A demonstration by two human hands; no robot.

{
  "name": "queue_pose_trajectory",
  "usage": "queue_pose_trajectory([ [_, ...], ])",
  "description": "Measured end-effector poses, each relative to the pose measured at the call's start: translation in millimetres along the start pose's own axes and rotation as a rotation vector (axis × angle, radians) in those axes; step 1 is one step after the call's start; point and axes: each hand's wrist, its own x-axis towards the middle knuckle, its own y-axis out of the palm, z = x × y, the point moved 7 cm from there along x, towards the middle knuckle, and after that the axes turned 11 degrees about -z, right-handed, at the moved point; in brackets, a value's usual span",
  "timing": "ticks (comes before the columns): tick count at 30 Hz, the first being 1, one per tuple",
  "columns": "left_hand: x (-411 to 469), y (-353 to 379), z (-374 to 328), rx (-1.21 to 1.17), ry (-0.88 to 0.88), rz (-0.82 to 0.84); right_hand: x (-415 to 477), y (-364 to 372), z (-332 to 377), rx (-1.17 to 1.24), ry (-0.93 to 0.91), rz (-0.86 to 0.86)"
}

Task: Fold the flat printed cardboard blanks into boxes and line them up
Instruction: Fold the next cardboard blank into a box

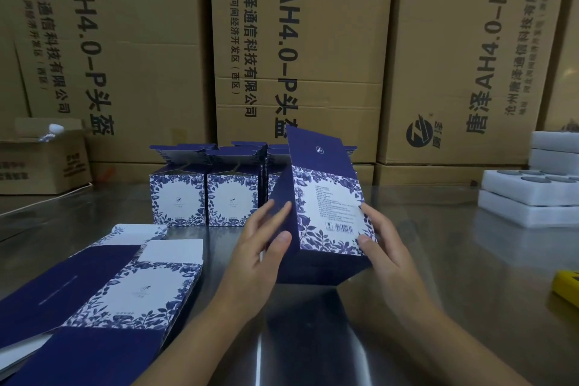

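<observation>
— Blue-and-white printed cardboard boxes (177, 200) in the far row: how many?

— Two fronts show plainly and a third is half hidden; whether more stand behind, I cannot tell. One more, the held box (326, 213), is at mid-bench, just in front of that row. Flat printed blanks (125, 288) lie stacked near left; the count in the stack is unclear.

— Room to move?

— Bare steel bench (438, 260) runs right of the held box, up to stacked white foam trays (529, 210) far right and a yellow object (567, 288) at the right edge. Tall brown shipping cartons (300, 41) wall off the far side.

— Which way does it point?

— Long axis near upright, slightly tipped, with the open lid flap up and the barcode face toward the person. Whether its base touches the bench I cannot tell. The left hand (260, 251) lays straight fingers flat on the dark side. The right hand (382, 247) has fingers and thumb clamped on the right corner.
</observation>
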Motion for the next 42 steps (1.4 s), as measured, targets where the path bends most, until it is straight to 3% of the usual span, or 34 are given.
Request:
queue_pose_trajectory([
  [5,-2,1,-8,0.056,0.057,0.027,5,0,-14,0.084,0.168,0.025],
  [10,-15,12,-35,0.278,0.439,0.107,9,-3,-20,0.116,0.240,-0.016],
  [14,-24,22,-41,0.339,0.562,0.157,9,-3,-20,0.114,0.242,-0.048],
  [17,-27,19,-54,0.289,0.642,0.111,9,-2,-23,0.093,0.259,-0.042],
  [20,-28,9,-66,0.265,0.722,-0.045,8,-2,-29,0.029,0.271,-0.044],
  [23,-22,-3,-64,0.229,0.643,-0.212,9,-6,-33,-0.012,0.271,-0.091],
  [26,-10,-10,-47,0.196,0.405,-0.259,12,-15,-33,-0.088,0.206,-0.185],
  [30,-2,-17,-21,0.142,0.176,-0.291,6,-23,-2,-0.160,-0.053,-0.257],
  [35,0,-23,-9,0.230,0.151,-0.332,-8,-17,41,-0.267,-0.448,-0.248],
  [42,-3,-20,-11,0.198,0.149,-0.326,-15,-8,50,-0.223,-0.581,-0.192],
])
